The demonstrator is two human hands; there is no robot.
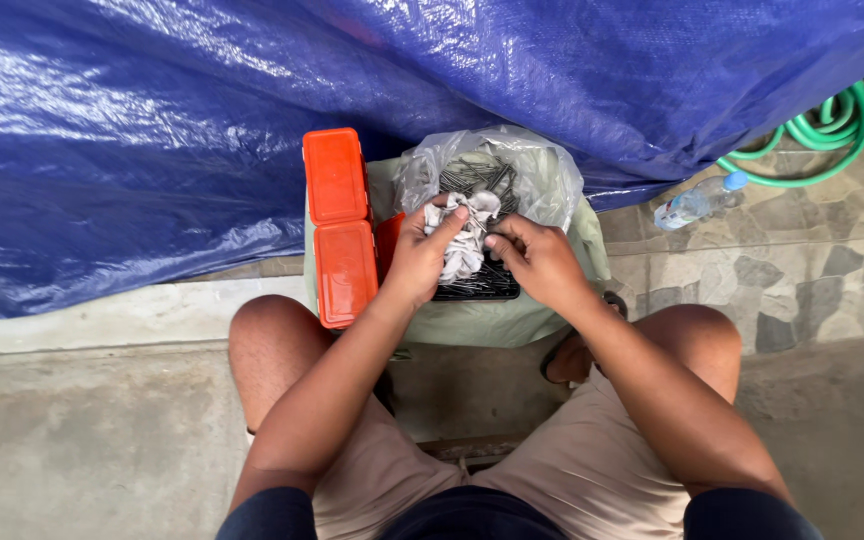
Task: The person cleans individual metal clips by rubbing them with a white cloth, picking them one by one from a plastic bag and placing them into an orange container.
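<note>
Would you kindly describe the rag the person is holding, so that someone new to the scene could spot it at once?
Start at the big blue tarp and drop to the orange case at its lower edge. Just right of the case, the left hand and right hand hold a crumpled whitish-grey rag over dark metal nails. It is the only soft, pale thing among dark metal and clear plastic.

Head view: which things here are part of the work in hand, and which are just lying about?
In hand:
left hand
right hand
white rag
dark nails
clear plastic bag
black tray

Lying about:
orange case
green hose
plastic bottle
blue tarp
</note>
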